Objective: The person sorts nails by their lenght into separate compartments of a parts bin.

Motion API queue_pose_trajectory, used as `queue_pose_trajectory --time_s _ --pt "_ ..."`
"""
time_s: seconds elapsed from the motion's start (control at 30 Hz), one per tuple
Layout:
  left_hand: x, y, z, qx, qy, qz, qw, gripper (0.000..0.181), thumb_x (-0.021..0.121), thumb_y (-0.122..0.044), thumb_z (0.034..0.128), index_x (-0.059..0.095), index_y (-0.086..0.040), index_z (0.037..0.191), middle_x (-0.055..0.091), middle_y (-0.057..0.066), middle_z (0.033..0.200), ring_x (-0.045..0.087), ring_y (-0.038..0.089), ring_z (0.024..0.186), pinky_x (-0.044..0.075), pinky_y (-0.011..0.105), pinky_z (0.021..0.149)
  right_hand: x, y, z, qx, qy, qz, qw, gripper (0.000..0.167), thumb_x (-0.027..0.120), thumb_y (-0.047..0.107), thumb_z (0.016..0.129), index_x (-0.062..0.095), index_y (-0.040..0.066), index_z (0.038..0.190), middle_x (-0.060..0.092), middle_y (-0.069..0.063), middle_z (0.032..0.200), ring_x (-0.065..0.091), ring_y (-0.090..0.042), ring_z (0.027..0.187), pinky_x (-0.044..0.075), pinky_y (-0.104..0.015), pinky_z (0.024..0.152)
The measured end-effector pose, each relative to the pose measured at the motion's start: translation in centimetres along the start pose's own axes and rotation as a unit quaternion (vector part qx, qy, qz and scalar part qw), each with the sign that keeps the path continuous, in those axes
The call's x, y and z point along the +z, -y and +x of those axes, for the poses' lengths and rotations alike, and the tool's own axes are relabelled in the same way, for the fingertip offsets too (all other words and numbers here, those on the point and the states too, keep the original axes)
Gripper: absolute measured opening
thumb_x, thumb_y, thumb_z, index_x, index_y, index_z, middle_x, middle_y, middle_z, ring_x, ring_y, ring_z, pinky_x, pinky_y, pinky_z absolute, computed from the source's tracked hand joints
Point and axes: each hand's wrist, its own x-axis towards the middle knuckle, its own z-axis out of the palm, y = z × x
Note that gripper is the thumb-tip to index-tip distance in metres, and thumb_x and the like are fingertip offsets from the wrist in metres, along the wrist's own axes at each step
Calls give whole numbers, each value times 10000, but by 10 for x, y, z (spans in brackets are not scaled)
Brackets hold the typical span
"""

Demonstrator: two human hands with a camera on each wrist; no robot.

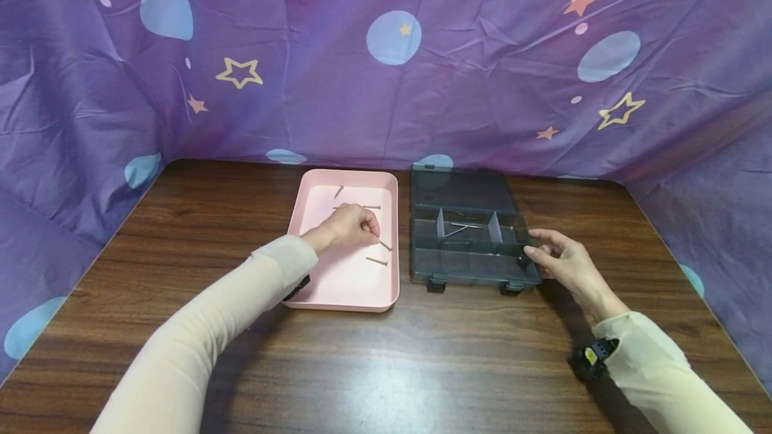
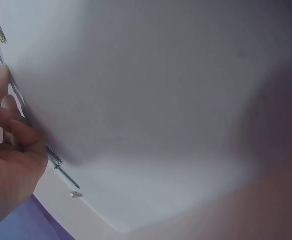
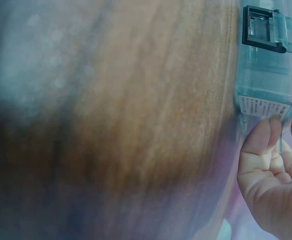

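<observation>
Glare whitens the tabletop (image 1: 386,367) (low centre, head view); both wrist views look blurred.

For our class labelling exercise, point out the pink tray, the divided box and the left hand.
Pink tray (image 1: 344,284), head view: its bare floor.
Divided box (image 1: 467,265), head view: its front compartment.
Left hand (image 1: 348,226), head view: back of the hand.

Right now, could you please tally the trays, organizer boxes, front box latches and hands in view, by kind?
Tray: 1
Organizer box: 1
Front latches: 2
Hands: 2
Total: 6
</observation>
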Motion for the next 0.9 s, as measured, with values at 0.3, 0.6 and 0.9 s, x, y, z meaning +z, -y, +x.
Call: queue_pose_trajectory --time_s 0.3,0.6,0.9 --pt "-2 1 -1 100 245 8 9996 58 731 -123 778 692 -89 751 645 -27 685 504 54 656 416 218 740 0 1 -1 6 13 59 10000 546 594 229 930 394 -72 1339 435 130 752 466 18 659 489 -204 586" --pt "-3 3 -1 291 405 253 9984 57 702 -125 797 709 -71 779 663 -11 696 509 54 647 436 206 713 0 2 -1 54 -6 61 10000 540 594 226 930 396 -67 1338 432 125 740 465 4 633 476 -202 560" --pt "-5 2 -2 169 508 154 9984 74 683 -141 825 705 -70 818 681 3 738 530 64 655 450 190 686 0 2 -1 -10 29 96 9999 547 592 231 931 393 -80 1335 439 115 760 471 12 658 493 -209 583"
